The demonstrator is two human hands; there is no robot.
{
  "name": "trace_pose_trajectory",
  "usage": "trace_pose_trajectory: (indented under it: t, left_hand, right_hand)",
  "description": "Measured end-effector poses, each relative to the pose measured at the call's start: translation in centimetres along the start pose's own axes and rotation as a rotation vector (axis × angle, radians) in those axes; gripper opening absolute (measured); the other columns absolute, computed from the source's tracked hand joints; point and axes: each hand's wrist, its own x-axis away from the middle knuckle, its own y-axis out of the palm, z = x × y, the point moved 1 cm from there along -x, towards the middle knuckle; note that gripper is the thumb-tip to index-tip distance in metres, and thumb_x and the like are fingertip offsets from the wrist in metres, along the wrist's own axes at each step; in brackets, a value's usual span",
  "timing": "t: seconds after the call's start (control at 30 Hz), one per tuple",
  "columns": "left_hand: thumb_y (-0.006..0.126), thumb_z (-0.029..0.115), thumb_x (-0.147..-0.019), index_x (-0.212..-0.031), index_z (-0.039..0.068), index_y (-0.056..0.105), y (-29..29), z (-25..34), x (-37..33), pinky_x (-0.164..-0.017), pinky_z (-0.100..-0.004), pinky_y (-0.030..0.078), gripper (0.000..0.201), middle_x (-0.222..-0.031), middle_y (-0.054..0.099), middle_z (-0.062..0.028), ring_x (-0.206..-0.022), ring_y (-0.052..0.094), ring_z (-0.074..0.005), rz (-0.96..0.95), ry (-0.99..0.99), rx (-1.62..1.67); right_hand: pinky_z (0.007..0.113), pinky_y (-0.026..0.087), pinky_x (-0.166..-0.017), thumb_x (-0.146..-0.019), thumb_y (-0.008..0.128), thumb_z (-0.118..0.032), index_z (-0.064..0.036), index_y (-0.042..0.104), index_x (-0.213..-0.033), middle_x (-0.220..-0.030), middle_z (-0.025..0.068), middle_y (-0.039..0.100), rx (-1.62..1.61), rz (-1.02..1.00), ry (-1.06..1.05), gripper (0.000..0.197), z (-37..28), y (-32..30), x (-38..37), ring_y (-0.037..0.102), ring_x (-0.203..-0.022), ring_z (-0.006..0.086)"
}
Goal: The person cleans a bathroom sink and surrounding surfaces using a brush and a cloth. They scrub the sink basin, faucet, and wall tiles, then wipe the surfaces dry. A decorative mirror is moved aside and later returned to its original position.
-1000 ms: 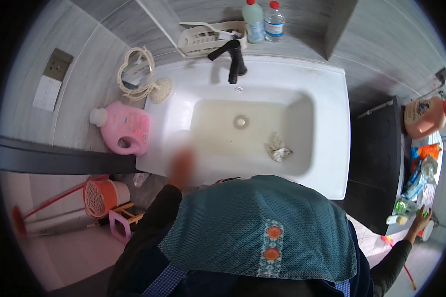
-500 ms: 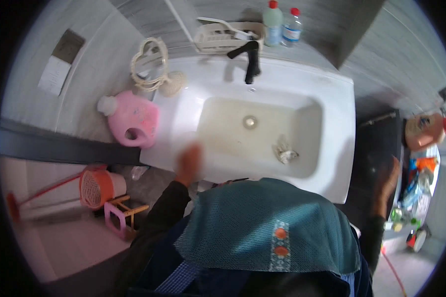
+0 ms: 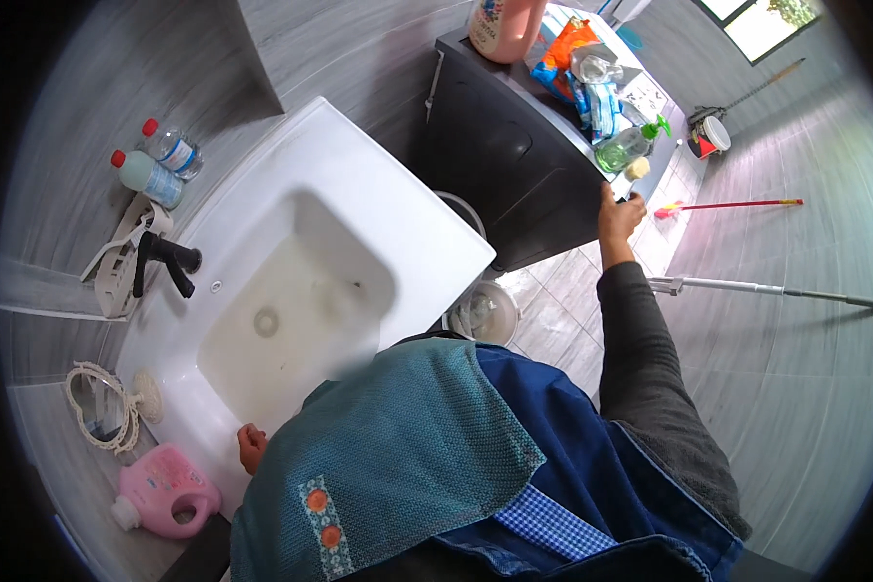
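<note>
My right hand [image 3: 619, 218] reaches to the near edge of the dark unit, its fingertips apart around a small white and cream item [image 3: 636, 170], perhaps a brush. Whether they touch it is unclear. Just beyond stands a green pump bottle [image 3: 624, 149]. My left hand [image 3: 251, 447], partly hidden by the teal cloth over my front, has its fingers curled with nothing visible in them, near the front rim of the white sink [image 3: 422, 257]. Cloudy water [image 3: 272, 359] lies in the basin, with a faint blurred patch in it.
Behind the basin is a black faucet [image 3: 170, 260]; two red-capped bottles [image 3: 163, 167] stand nearby. A pink jug [image 3: 170, 490] and mirror [image 3: 102, 407] sit at left. Packets [image 3: 577, 73] and a peach jug [image 3: 504, 29] top the dark-fronted unit [image 3: 509, 160]. Below is a bucket [image 3: 490, 312].
The view has swung to the right. My right hand has moved out to the unit's edge beside the pump bottle. My left hand now shows curled and partly covered by cloth.
</note>
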Motion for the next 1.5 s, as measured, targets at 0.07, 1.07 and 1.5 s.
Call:
trace_pose_trajectory:
  t: [0.07, 1.07, 1.5]
  left_hand:
    - [0.048, 0.034, -0.095, -0.105, 0.01, 0.059, 0.4, -1.1, -0.7, -0.071, -0.033, 0.049, 0.028, -0.08, 0.066, -0.0085, -0.076, 0.063, -0.0217, -0.035, 0.001, -0.018]
    - [0.049, 0.013, -0.097, -0.128, 0.0, 0.039, -4.0, 28.0, 0.0, -0.097, -0.0334, 0.044, 0.036, -0.113, 0.06, -0.0106, -0.109, 0.057, -0.0176, -0.621, 0.628, 1.043]
    - [0.053, 0.011, -0.083, -0.104, 0.007, 0.065, -18.9, 19.9, -29.9, -0.09, -0.0461, 0.044, 0.024, -0.114, 0.056, -0.016, -0.108, 0.056, -0.0334, 0.193, 0.468, -0.685]
  right_hand:
    - [0.044, 0.049, -0.084, -0.065, 0.081, -0.045, 0.0047, 0.044, -0.118, -0.111, 0.0251, 0.053, -0.046, 0.05, 0.43, 0.082, 3.9, 3.4, -3.3, 0.056, -0.102, 0.0353]
    - [0.028, 0.046, -0.085, -0.091, 0.057, -0.006, 0.0012, 0.054, -0.114, -0.1, 0.0076, 0.064, -0.761, -1.931, -0.759, 0.024, -24.6, -9.7, 31.7, 0.059, -0.094, 0.0162]
    - [0.045, 0.027, -0.107, -0.079, 0.062, -0.009, -0.0029, 0.047, -0.124, -0.132, 0.0164, 0.044, -0.163, -0.831, -1.25, 0.048, -15.0, 0.5, 26.9, 0.037, -0.126, 0.0353]
